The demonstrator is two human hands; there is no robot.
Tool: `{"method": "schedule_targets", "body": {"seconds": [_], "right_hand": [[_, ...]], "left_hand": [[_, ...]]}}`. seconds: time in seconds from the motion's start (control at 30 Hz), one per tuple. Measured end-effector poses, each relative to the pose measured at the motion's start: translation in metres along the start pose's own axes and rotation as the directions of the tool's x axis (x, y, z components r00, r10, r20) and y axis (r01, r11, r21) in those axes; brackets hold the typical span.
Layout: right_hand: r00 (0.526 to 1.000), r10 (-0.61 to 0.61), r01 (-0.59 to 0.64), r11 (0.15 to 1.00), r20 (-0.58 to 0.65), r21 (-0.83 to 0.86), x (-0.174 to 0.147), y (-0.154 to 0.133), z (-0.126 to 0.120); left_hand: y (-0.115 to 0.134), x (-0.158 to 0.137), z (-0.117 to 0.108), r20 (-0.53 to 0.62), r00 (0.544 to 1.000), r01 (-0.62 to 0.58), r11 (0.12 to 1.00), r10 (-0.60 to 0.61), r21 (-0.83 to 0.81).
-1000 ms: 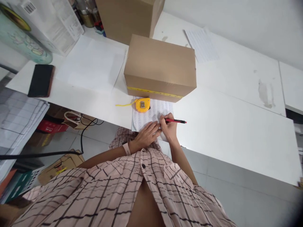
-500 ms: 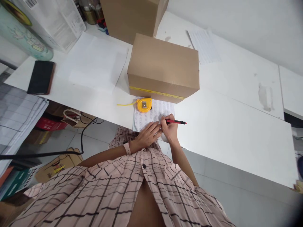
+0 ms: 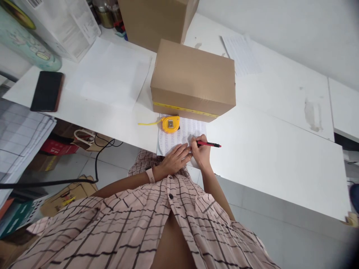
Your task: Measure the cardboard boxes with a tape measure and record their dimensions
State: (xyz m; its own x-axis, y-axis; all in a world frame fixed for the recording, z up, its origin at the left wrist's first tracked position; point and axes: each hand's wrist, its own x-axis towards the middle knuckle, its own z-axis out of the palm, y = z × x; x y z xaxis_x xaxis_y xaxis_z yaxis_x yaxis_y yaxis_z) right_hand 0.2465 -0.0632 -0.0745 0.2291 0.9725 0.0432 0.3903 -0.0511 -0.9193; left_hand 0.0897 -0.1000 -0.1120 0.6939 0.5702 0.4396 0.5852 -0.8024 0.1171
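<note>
Pen (image 3: pixel 209 144) in red and black sits in the right hand (image 3: pixel 201 154), fingers (image 3: pixel 196 146) closed round its barrel near the tip, the tip down on the printed sheet (image 3: pixel 179 135) at the near edge of the white table (image 3: pixel 266 149). Left hand (image 3: pixel 175 160) lies flat on the same sheet just left of the pen hand, fingers spread and loosely extended, pressing the paper down and gripping nothing; a pale watch band (image 3: pixel 150 175) shows at that wrist. As a judgement, the pen is light, stiff and smooth, best pinched low on the barrel as it is now, while the sheet is thin and limp, hangs a little over the table edge and would slide unless held flat. Just beyond the hands a yellow tape measure (image 3: pixel 169 124) rests on the sheet, its tape running along the near lower edge of a closed cardboard box (image 3: pixel 193 76) that covers the far end of the paper. Farther left lie blank white sheets (image 3: pixel 109 74) and a dark phone (image 3: pixel 47 91); a larger cardboard box (image 3: pixel 157 18) stands behind, and another printed sheet (image 3: pixel 242 54) lies at the far right.
</note>
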Motion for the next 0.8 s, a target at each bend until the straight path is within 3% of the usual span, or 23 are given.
{"method": "schedule_targets", "body": {"seconds": [0.23,0.47,0.8], "right_hand": [[1.000,0.004,-0.003,1.000,-0.003,0.025,-0.0001,-0.0008,0.0001],[0.999,0.014,-0.013,0.999,-0.034,0.030,0.0003,-0.0006,-0.0002],[1.000,0.004,-0.003,0.999,-0.030,0.035,0.0007,0.0018,0.0002]], "left_hand": [[-0.0002,-0.0006,0.0008,0.025,1.000,0.013,1.000,-0.012,-0.019],[-0.0005,0.0010,-0.0014,-0.048,0.999,-0.012,0.998,0.015,0.055],[-0.0003,0.0000,-0.0015,0.023,1.000,0.002,0.999,-0.003,0.032]]}}
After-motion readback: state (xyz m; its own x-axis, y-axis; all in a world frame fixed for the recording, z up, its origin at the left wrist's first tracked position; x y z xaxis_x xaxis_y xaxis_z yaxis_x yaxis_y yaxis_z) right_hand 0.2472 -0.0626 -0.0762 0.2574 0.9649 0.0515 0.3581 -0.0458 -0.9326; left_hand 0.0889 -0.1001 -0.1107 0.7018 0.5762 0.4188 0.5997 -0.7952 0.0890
